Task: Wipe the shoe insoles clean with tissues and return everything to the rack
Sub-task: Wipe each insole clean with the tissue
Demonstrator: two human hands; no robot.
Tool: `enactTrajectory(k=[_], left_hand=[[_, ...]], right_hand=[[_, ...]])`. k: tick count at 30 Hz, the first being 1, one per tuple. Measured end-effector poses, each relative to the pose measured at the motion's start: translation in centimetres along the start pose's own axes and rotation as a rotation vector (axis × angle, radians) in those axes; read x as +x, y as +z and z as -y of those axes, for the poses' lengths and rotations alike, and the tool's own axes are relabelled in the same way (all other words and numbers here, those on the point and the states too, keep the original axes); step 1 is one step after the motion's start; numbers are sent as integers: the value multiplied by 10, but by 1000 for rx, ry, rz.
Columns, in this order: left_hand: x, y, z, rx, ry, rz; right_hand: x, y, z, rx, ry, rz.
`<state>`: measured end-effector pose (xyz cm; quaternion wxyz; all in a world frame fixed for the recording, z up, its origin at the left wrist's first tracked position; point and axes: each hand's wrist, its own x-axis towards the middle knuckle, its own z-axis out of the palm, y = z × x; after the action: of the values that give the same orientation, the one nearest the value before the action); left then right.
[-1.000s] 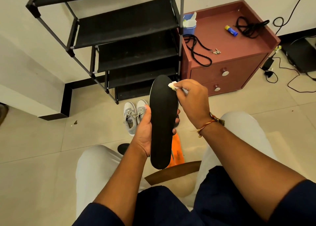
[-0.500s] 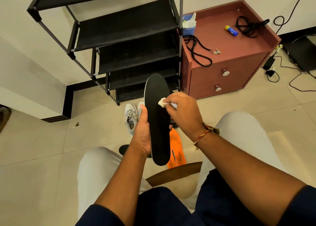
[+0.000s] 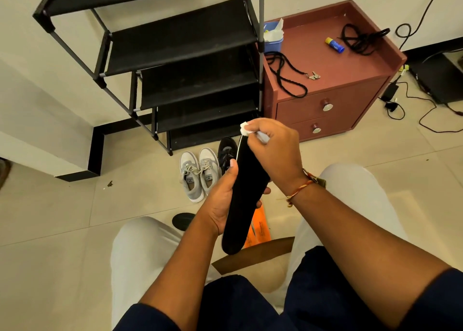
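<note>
Since half a second ago the tissue (image 3: 244, 129) has travelled up. The right hand (image 3: 273, 152) is now pinching the wad at the toe end of the black insole (image 3: 244, 205), no longer at mid-length, and the insole is tilting further right. The left hand (image 3: 220, 200) is gripping the insole at its middle, thumb on the near edge and fingers curled behind. The insole is being held in front of the rack (image 3: 185, 37), above an orange insole (image 3: 259, 226) lying on the floor.
</note>
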<state>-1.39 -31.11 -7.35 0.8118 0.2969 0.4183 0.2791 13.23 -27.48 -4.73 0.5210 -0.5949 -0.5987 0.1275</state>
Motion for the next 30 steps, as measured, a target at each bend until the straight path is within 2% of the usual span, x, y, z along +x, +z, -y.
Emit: enactTrajectory(k=[4, 6, 11, 16, 25, 30], left_hand=[[1, -4, -2, -59, 21, -20], [2, -3, -2, -55, 16, -4], [2, -1, 1, -74, -26, 76], [6, -3, 4, -117, -37, 86], [5, -11, -4, -321, 39, -99], [5, -22, -17, -412, 89, -127]], right_hand=[[-6, 3, 11, -20, -124, 110], [-2, 0, 7, -69, -147, 111], [14, -8, -20, -157, 8, -39], [10, -4, -18, -126, 41, -40], [-25, 21, 10, -61, -136, 243], [-45, 29, 25, -49, -207, 431]])
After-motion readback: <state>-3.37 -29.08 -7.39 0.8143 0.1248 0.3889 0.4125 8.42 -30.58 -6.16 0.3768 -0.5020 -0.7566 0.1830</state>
